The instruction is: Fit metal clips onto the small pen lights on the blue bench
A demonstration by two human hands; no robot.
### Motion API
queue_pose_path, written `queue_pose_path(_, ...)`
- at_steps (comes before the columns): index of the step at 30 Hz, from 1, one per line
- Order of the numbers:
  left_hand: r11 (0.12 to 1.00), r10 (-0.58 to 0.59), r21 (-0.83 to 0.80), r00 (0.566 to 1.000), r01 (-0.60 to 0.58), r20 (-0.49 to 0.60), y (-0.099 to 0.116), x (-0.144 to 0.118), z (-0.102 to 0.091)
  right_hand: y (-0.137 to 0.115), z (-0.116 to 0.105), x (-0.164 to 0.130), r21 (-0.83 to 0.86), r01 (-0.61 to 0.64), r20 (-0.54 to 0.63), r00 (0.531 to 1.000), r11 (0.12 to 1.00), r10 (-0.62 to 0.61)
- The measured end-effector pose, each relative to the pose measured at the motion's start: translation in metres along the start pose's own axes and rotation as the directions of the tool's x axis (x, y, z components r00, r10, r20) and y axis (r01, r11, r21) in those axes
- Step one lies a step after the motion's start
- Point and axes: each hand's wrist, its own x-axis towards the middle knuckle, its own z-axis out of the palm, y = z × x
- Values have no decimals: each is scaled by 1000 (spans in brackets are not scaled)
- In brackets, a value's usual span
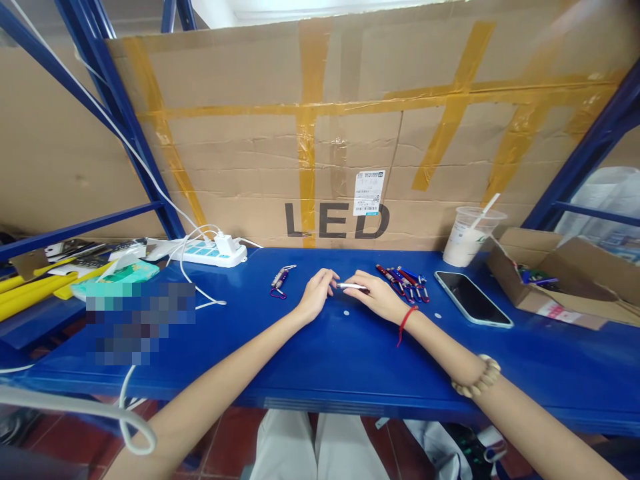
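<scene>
Silver torch [351, 286] lies crosswise, right hand [377, 297] holding, left hand [315, 294] touching

The word "LED" is printed in large dark capitals on the cardboard sheet [350, 133] standing upright well beyond the fingertips of both hands. A white label [369, 192] with a small code square and a teal strip is stuck just above the letter D; its print is too small to be read. No other text can be read.
</scene>
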Motion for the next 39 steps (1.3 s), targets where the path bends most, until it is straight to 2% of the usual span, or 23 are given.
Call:
queue_pose_path(7,997,57,67,992,-49,-115,1,0,-4,-2,-1,-1,-98,-3,3,1000,995,3)
queue_pose_path(10,996,63,72,990,-54,-126,2,0,-5,-4,-2,0,-133,-3,-28,1000,991,-1)
queue_pose_path(15,995,70,82,992,-61,-108,0,1,-3,-7,-3,0,-169,-26,-58,998,985,16)
queue_pose_path(22,993,48,113,995,-37,-93,2,0,-3,-1,-2,-1,-101,-48,-26,999,994,46)
queue_pose_path(29,954,79,295,993,-51,-83,-4,3,-5,2,2,-1,-60,-34,31,999,998,36)
queue_pose_path(32,933,96,350,995,-82,-20,-4,2,-5,3,3,-1,-56,-27,29,999,998,28)
queue_pose_path(35,946,72,312,996,-87,60,-3,2,-5,5,3,-1,-51,-24,9,1000,998,25)
queue_pose_path(39,976,49,209,998,-57,43,-3,3,-5,4,2,0,-54,-28,-1,1000,998,28)
